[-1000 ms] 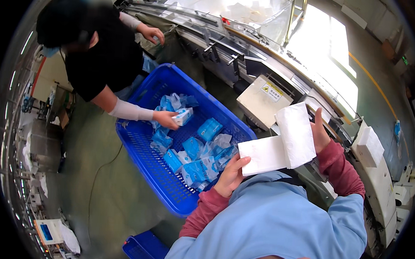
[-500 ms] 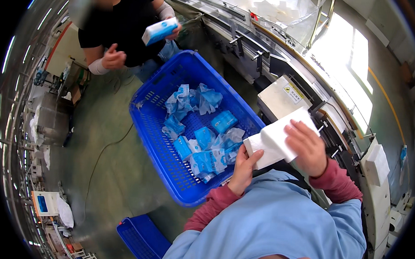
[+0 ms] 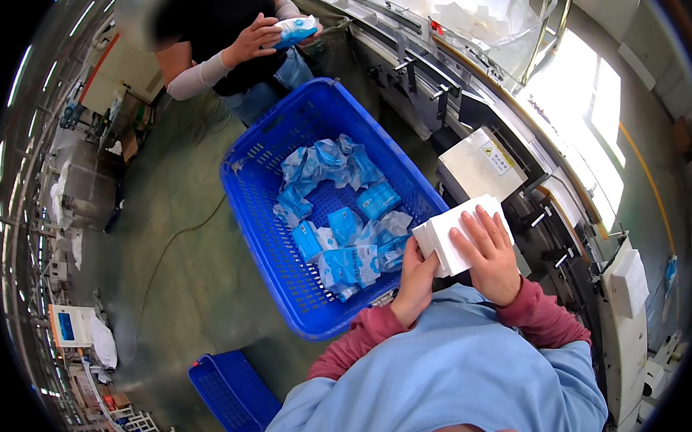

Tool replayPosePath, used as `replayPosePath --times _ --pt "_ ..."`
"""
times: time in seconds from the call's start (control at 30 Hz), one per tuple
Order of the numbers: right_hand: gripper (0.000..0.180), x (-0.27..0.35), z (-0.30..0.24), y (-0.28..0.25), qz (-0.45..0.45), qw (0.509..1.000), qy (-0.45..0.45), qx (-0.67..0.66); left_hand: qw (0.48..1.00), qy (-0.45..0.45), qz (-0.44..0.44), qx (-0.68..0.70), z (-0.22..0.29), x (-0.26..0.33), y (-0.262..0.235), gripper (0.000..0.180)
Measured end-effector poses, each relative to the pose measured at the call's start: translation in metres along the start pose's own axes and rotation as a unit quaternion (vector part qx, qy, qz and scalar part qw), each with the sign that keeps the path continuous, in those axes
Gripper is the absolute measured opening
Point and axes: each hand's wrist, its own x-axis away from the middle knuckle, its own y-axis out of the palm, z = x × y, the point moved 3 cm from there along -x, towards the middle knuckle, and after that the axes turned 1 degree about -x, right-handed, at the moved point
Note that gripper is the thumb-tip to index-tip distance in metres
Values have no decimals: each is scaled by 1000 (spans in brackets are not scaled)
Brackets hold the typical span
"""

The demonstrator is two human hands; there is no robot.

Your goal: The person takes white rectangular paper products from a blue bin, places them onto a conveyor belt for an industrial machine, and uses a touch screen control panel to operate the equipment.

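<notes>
A stack of white tissue sheets (image 3: pixel 447 234) is held in front of my body, beside the right rim of the blue basket. My left hand (image 3: pixel 415 288) grips the stack's near left corner, thumb along its edge. Flat across the top lies my right hand (image 3: pixel 487 261), its fingers stretched out and slightly apart. Blue tissue packets (image 3: pixel 347 268) and crumpled blue-and-white wrappers (image 3: pixel 329 157) lie inside the blue plastic basket (image 3: pixel 263 262).
Across the basket, another person holds a blue-and-white tissue packet (image 3: pixel 296 32) in both hands. A metal box with a warning label (image 3: pixel 481 164) sits on the machine rail to the right. A smaller blue crate (image 3: pixel 234 392) and a cable (image 3: pixel 158 266) are on the floor.
The fanned-out white tissues now form a neater stack, and my right hand has come down and left onto it. The other person's free hand has moved onto their packet.
</notes>
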Motion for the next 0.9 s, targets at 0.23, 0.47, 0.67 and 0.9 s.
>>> replayPosePath --times 0.23,0.47,0.67,0.9 --pt "54 -5 -1 1 -57 997 -5 -43 1000 8 -12 -6 4 -1 0 48" --pt "66 -8 13 -4 -100 990 -90 -39 1000 11 -27 -12 3 -2 -10 48" --pt "74 -7 11 3 -161 979 -73 -102 1000 4 -26 7 6 0 -2 46" --pt "81 1 11 16 -136 987 -73 -55 999 -31 -25 11 0 0 -4 44"
